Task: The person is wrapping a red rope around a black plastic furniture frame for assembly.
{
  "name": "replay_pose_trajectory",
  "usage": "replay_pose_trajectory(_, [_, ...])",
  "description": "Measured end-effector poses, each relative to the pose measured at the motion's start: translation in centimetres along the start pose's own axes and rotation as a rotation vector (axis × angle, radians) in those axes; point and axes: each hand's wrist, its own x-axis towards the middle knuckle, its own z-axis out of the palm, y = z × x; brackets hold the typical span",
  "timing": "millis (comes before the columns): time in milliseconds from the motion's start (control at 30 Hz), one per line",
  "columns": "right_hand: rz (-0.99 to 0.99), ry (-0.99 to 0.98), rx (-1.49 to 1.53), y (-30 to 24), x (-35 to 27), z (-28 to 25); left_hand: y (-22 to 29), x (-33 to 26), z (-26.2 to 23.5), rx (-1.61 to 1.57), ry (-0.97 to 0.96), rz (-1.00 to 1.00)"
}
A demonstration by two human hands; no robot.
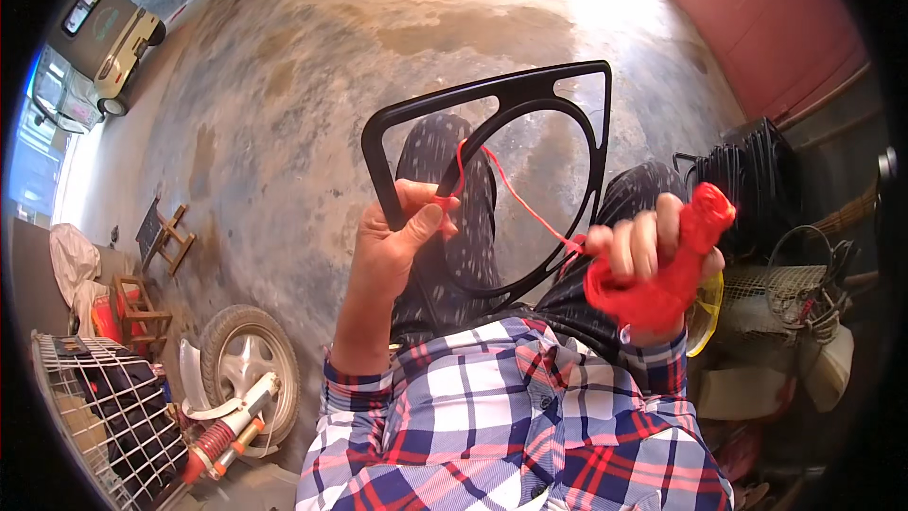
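Note:
A black frame (pixel 376 166) with a round ring inside its angular outline rests across my lap. My left hand (pixel 397 237) grips the frame's left part, thumb and fingers pinching red cord wound on the ring there. From that spot a red strand (pixel 537 217) loops over the ring and crosses the opening to my right hand (pixel 648 241). My right hand is closed around a bunched red bundle (pixel 653 298) of the same stringy material, slightly blurred, held above my right thigh and apart from the frame. The fingertips of my right hand are partly hidden by the bundle.
Several black frames (pixel 757 170) are stacked to the right, near a wire-mesh basket (pixel 771 289). A yellow translucent bag (pixel 705 312) hangs by my right wrist. On the left are a wheel (pixel 248 360), a white wire crate (pixel 104 416) and a small wooden stool (pixel 170 237).

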Motion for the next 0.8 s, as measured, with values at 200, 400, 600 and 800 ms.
replay_pose_trajectory(200, [0.078,-0.111,0.133,-4.3,-0.4,0.9,0.2,0.0,-1.0,-0.081,-0.003,-0.062])
replay_pose_trajectory(400, [0.139,0.399,-0.030,0.0,0.5,-0.8,0.0,0.3,1.0,-0.001,-0.094,-0.006])
replay_pose_trajectory(600, [0.464,0.565,-0.486,5.5,3.5,-0.7,-0.1,0.1,1.6,-0.008,-0.114,-0.030])
replay_pose_trajectory(800, [0.390,0.581,-0.470,8.5,4.7,-0.1,0.0,0.0,1.7,-0.023,-0.104,-0.035])
